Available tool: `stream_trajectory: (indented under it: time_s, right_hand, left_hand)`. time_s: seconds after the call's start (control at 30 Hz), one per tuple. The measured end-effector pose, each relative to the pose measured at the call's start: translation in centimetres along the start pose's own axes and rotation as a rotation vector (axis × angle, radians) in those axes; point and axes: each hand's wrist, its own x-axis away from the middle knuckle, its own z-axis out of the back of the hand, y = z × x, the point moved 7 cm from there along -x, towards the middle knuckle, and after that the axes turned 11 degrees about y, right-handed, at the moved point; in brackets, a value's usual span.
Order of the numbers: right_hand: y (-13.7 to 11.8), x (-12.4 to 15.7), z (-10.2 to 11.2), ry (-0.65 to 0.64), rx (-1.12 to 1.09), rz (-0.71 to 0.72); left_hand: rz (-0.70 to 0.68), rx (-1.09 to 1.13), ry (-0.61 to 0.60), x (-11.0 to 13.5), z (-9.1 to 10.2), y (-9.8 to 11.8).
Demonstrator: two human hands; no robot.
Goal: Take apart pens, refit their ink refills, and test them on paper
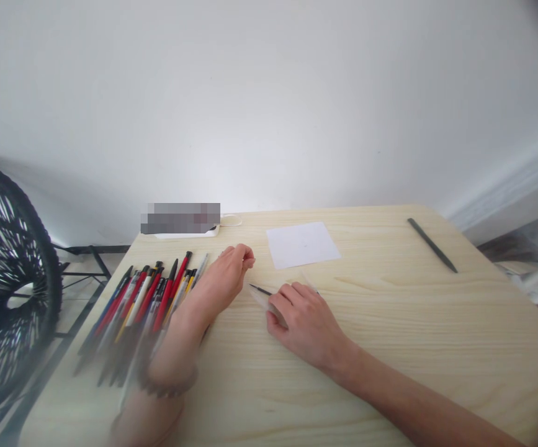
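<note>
My left hand (229, 273) is above the table beside the pens, with its fingers curled inward. Whether it holds anything is hidden. My right hand (303, 316) rests low on the table, its fingers bent round a slender pen refill (261, 290) whose dark tip points left. A faint translucent piece (260, 300) shows beside the refill, and another clear, thin piece (313, 283) lies just behind my right knuckles. Many pens (143, 298) in red, black, white, blue and yellow lie side by side to the left, partly behind my left forearm.
A white sheet of paper (302, 244) lies beyond my hands. A dark flat stick (431, 244) is at the right on the wooden table (390, 323). At the back left is a white object (187, 234), partly blurred out. A black corded chair (12, 298) stands to the left.
</note>
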Motion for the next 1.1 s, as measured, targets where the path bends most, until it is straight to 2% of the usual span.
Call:
stream_trajectory:
  time_s: [0.1,0.2,0.43,0.5,0.63,0.73,0.93,1.1]
  right_hand:
    - [0.1,-0.1,0.1,0.0,0.004,0.01]
    - [0.3,-0.3,0.3,-0.007,-0.031,0.011]
    - [2.0,-1.0,1.3,0.026,-0.09,-0.035]
    - [2.4,-1.1,1.4,0.036,-0.1,-0.056]
    - [2.6,-1.0,1.2,0.047,-0.17,-0.095]
    - [2.2,-0.8,0.8,0.042,-0.233,-0.113]
    - [2.3,-0.6,0.0,0.017,-0.329,-0.172]
    - [2.1,-0.5,-0.4,-0.037,-0.178,-0.128]
  left_hand:
    - [0.023,0.029,0.044,-0.1,-0.4,0.0]
    - [-0.02,0.063,0.052,0.1,-0.4,0.2]
    - [0.015,0.195,0.151,0.8,0.9,0.0]
    - [0.036,0.24,0.115,1.0,0.8,0.3]
    - [0.016,0.34,-0.037,1.3,-0.3,1.6]
    - [-0.042,0.262,-0.078,1.5,-1.1,2.3]
    - [-0.105,0.058,-0.018,1.3,-1.8,1.9]
    - [-0.02,-0.016,0.047,1.0,-1.2,0.8]
